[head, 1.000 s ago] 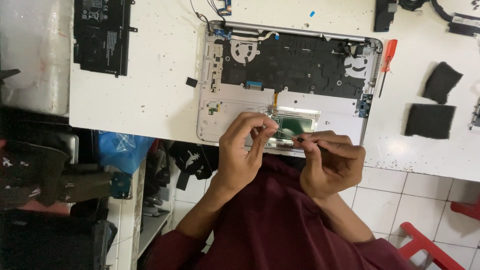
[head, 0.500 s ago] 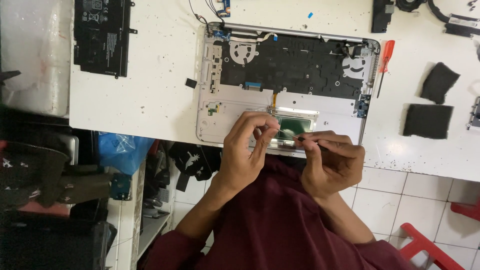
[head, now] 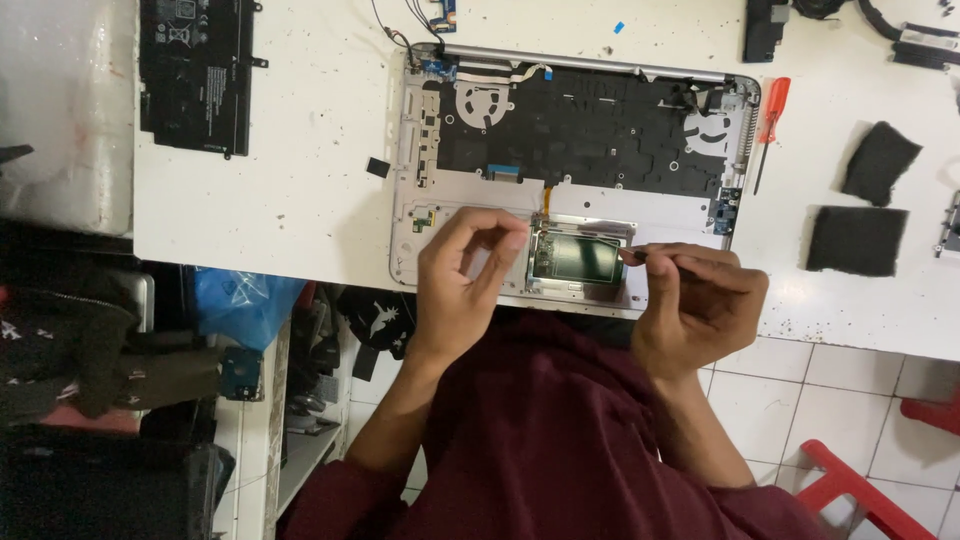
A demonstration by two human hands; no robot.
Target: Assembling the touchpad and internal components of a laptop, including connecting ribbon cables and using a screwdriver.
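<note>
On the white table point(head: 300, 150) lies an open laptop shell point(head: 575, 150). The left hand point(head: 465, 285) rests bent, holding nothing, beside its green touchpad board point(head: 577, 258). The right hand point(head: 700, 300) pinches a thin tool point(head: 640, 255).

Bright, even light; soft shadows

White table point(head: 300, 190) bears opened laptop shell point(head: 575, 150), battery point(head: 195, 70), screwdriver point(head: 768, 115), foam pads point(head: 857, 240).

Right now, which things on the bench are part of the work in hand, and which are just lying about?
In use: opened laptop shell; touchpad board; thin tool in right hand; left hand at the board's edge.

Lying about: red screwdriver; black battery; two dark pads.
</note>
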